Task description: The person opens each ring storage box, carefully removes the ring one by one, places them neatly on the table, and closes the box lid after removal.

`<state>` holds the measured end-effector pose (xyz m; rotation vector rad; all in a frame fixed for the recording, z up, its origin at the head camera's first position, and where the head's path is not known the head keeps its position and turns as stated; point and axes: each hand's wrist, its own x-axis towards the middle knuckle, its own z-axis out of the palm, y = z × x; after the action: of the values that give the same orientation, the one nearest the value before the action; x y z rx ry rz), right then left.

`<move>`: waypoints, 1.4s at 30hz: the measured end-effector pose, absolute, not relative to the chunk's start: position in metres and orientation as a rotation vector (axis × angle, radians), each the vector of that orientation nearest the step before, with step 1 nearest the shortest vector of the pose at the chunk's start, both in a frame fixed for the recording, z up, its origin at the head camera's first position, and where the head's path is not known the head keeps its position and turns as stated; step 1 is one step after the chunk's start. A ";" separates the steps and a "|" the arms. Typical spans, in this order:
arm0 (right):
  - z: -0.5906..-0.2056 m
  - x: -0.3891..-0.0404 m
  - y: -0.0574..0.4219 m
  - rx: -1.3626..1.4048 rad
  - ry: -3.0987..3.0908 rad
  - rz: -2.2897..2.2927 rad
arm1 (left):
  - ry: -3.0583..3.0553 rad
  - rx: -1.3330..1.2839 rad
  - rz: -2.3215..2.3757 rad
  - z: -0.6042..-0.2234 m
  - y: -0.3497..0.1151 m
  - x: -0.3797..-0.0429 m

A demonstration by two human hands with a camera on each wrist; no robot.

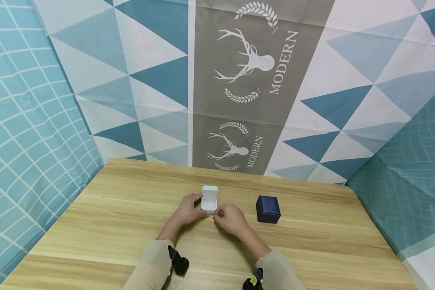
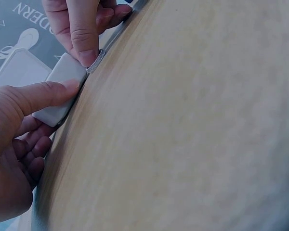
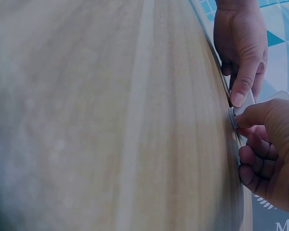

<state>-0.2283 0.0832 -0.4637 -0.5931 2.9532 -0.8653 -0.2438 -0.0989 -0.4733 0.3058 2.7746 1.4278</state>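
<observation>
Wooden surface [image 1: 137, 189] — toward its far edge, the left hand [image 1: 188, 209] grips 1 open white box [image 1: 209, 204]; the right hand [image 1: 233, 218] pinches 1 glittery ring [image 2: 96, 61] by it.

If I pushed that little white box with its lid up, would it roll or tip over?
The white box probably wouldn't roll, because its sides look flat. It might tip backward if you pushed high on the raised lid, which stands up at the back. It's likely light and easy to lift, since it's small beside the left hand.
</observation>
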 end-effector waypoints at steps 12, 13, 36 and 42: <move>-0.465 -0.230 0.084 -0.605 2.948 -0.892 | 2.774 0.295 1.433 -0.473 -0.099 -0.244; -0.465 -0.230 0.084 -0.606 2.949 -0.892 | 2.774 0.295 1.435 -0.473 -0.099 -0.244; -0.463 -0.230 0.085 -0.628 2.947 -0.884 | 2.763 0.294 1.429 -0.473 -0.099 -0.245; -0.461 -0.229 0.085 -0.618 2.945 -0.888 | 2.762 0.291 1.418 -0.472 -0.099 -0.244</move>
<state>-0.2293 0.0846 -0.4614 -0.6182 2.9447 -0.8876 -0.2440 -0.0987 -0.4716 0.2908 2.7622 1.4185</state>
